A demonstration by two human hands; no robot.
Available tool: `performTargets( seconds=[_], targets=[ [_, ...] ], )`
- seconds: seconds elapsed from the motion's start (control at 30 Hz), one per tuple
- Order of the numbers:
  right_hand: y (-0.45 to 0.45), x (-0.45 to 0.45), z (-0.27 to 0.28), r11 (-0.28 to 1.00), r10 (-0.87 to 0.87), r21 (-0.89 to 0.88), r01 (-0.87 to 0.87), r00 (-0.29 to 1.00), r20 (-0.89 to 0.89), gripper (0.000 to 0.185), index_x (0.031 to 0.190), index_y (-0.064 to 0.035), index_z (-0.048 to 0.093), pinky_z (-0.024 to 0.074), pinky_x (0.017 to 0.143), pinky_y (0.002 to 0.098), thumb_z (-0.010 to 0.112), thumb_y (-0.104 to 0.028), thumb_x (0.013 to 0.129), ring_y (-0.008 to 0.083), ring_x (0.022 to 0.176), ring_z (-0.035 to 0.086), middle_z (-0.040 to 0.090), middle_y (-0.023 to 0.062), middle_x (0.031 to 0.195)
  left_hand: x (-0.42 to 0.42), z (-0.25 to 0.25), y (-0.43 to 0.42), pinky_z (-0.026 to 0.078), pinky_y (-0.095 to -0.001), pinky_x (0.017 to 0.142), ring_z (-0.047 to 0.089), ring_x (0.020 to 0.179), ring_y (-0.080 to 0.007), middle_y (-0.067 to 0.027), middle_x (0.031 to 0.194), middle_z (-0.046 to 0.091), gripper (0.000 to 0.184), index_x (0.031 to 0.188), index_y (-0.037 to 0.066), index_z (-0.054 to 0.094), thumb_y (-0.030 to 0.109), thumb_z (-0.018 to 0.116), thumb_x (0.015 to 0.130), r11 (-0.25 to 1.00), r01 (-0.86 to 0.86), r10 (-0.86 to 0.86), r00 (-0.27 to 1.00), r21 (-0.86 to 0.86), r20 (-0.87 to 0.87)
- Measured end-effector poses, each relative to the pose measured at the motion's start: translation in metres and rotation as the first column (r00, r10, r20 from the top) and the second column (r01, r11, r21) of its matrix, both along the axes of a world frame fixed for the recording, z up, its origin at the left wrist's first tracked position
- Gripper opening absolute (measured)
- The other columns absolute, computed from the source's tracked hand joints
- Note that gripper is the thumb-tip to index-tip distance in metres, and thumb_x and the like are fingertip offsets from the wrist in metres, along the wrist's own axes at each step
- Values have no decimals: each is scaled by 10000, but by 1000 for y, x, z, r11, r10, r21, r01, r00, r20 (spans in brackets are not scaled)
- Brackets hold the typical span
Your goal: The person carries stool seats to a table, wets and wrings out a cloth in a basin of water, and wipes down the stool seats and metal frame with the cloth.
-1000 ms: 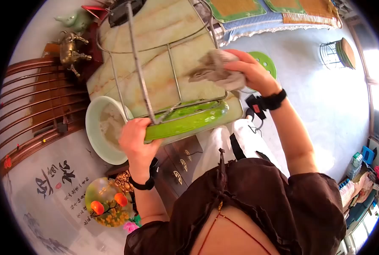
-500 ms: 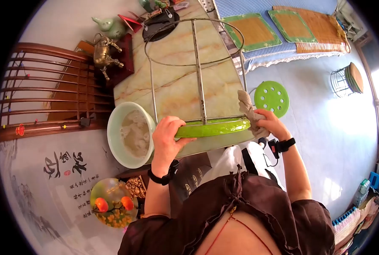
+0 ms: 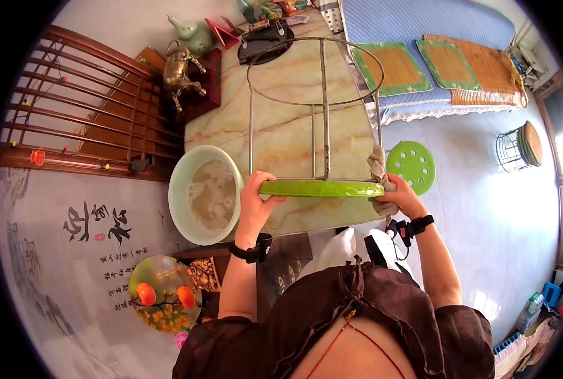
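Observation:
A stool with a shiny green seat and thin metal legs is tipped over the marble-patterned table, its round foot ring pointing away from me. My left hand is closed around the seat's left end. At the other end, my right hand grips a damp-looking greyish-beige cloth, which is pressed against the seat's edge. Left of my left hand stands a pale green basin of cloudy, sudsy water.
The marble-patterned table carries a bronze bull figurine and a black round object. Another green stool with a holed seat stands on the floor to the right. Beyond is a blue-covered bed; stacked stools sit farther right.
The stool has turned slightly so that its seat shows more edge-on and level. My view has shifted a little; both hands keep their holds on the seat and the cloth.

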State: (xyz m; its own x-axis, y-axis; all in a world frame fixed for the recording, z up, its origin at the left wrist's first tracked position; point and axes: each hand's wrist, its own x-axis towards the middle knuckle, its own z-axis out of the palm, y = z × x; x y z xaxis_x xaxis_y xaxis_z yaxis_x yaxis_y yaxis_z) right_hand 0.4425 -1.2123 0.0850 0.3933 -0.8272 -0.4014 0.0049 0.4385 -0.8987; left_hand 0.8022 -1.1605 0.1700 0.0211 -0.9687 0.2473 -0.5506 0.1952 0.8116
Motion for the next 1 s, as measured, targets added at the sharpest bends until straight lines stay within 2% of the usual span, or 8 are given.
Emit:
performTargets(
  seconds=[0.2,0.37,0.47,0.53,0.67,0.73,0.83,1.0],
  targets=[
    [-4,3,10,1000,24,0,-24,1000,21,473,1158,37,584,519,767,270,723,-24,710,131,848,632,665,70,982,13,-9,-1,448,-308,734,556,783,-232,-70,828,562,369,907,30,555,98,802,642,999,-25,27,998,28,-53],
    [-11,10,35,993,-61,-105,52,995,-76,519,1193,45,574,515,777,283,730,-63,710,154,861,636,664,90,997,24,-4,-7,454,-280,783,575,842,-119,-42,887,620,355,990,19,596,156,798,732,996,-62,72,985,64,-158],
    [-23,14,68,987,-83,-131,88,996,43,501,1194,65,561,518,778,292,723,-78,742,157,873,636,661,96,1013,27,20,-17,460,-266,804,575,880,-105,-39,936,642,361,1063,-1,604,195,760,802,988,-136,133,990,-76,-41],
    [-48,8,107,984,18,-177,11,986,163,465,1185,42,560,509,773,276,694,-137,777,145,864,628,653,82,1000,34,44,-41,461,-251,798,575,876,-113,-29,959,646,371,1109,-13,601,232,712,854,991,-132,118,900,-6,-419],
    [-76,12,148,976,51,-216,8,963,266,484,1200,16,543,501,734,249,684,-243,816,124,846,620,647,62,1007,42,76,-76,468,-249,788,583,877,-112,-40,988,648,375,1134,-28,590,257,657,900,989,-114,78,942,-92,-325],
    [-92,12,148,970,43,-243,30,956,291,387,1184,11,553,518,723,251,635,-206,874,133,852,637,652,76,1005,44,88,-91,474,-255,789,593,896,-109,-54,1009,649,384,1146,-28,588,280,625,921,995,11,48,813,98,-580],
    [-119,15,149,980,-28,-175,100,927,375,309,1144,10,568,537,728,274,605,-185,907,150,853,648,654,91,1001,67,81,-127,484,-281,852,603,996,-152,-84,1144,623,446,1230,-35,540,312,571,953,983,98,13,804,154,-594],
    [-146,16,128,981,-121,-54,188,797,591,302,1127,20,572,558,771,313,600,-202,924,204,890,661,655,119,1031,79,78,-177,502,-297,834,613,992,-166,-94,1161,622,427,1235,-28,546,298,563,959,974,143,17,726,175,-688]
  ],
)
